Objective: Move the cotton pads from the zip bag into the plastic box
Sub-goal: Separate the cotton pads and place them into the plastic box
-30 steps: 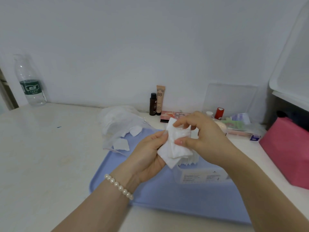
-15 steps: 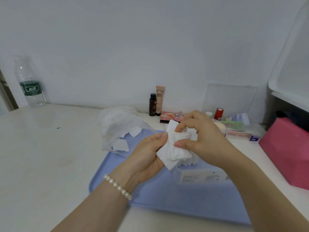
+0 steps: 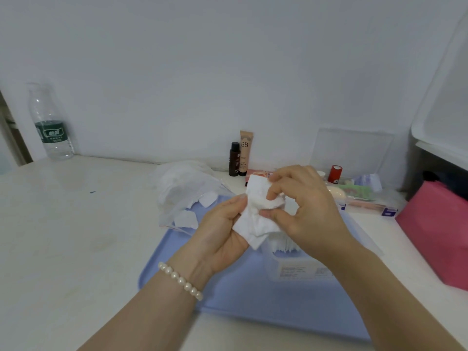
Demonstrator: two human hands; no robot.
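Observation:
Both hands hold a small bundle of white cotton pads [image 3: 255,216] above the blue tray [image 3: 253,295]. My left hand [image 3: 222,231] grips the bundle from the left, palm up. My right hand [image 3: 301,211] pinches its upper part with thumb and curled fingers. Below my right hand stands the clear plastic box [image 3: 301,267] with a row of pads standing in it, partly hidden by my wrist. The clear zip bag [image 3: 182,191] lies to the left at the tray's far corner, with several pads inside and at its mouth.
A water bottle [image 3: 50,127] stands at the far left by the wall. A dark small bottle [image 3: 234,159], a BB tube [image 3: 245,153], a red cap [image 3: 335,174] and small packets line the back. A pink box [image 3: 440,231] sits at right under a white bin.
My right hand's fingers have shifted on the top of the bundle, curling further over it. The bundle and left hand stay in almost the same place.

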